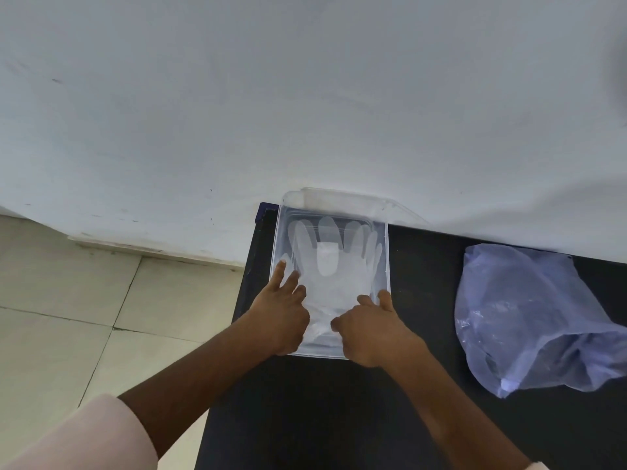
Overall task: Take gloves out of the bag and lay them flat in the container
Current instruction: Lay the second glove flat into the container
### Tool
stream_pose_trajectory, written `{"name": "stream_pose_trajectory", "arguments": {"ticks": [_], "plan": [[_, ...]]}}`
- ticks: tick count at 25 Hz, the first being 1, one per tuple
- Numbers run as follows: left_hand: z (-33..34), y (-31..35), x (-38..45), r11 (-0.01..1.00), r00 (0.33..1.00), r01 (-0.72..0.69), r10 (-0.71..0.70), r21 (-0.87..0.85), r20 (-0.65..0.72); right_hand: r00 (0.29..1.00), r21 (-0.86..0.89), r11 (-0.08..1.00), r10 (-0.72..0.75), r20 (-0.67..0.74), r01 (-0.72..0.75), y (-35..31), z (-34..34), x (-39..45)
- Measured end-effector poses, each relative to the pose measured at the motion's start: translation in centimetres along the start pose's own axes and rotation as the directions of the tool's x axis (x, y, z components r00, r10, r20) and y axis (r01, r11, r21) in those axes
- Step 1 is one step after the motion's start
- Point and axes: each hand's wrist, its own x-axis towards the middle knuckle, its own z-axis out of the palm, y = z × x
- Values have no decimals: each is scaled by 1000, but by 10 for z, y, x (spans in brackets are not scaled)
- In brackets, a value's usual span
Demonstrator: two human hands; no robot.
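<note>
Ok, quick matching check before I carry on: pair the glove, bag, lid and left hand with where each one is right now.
Things:
1. glove
2. bag
3. lid
4. left hand

Places:
A. propped against the wall behind the container
B. on the dark table, right of the container
C. spread flat inside the container
D. at the container's near left side

Pairs: 1-C, 2-B, 3-A, 4-D

Both hands (283, 313) (369, 330) press gloves (334, 266) flat inside container (386, 252).

Pale pink sleeve (101, 432) on left arm, pushed above elbow; pink cuff edge at right; forearms bare.
</note>
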Motion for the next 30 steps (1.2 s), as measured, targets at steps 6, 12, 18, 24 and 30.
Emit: {"name": "stream_pose_trajectory", "arguments": {"ticks": [6, 12, 18, 24, 30], "plan": [[-13, -3, 3, 993, 989, 110, -113, -45, -95, 895, 389, 921, 159, -417, 17, 8, -24, 29], [-27, -17, 12, 978, 981, 156, -170, -140, -93, 980, 424, 904, 127, -156, -49, 9, -29, 75], [-24, -11, 17, 988, 990, 113, -121, -106, -76, 931, 531, 844, 251, -267, -75, 15, -31, 84], [-32, -28, 8, 941, 945, 40, -145, -336, -294, 815, 586, 810, 341, -468, -3, 18, -24, 80], [-40, -61, 7, 709, 741, -100, -415, -698, -528, 976, 503, 861, 39, -213, 76, 7, 16, 58]]}}
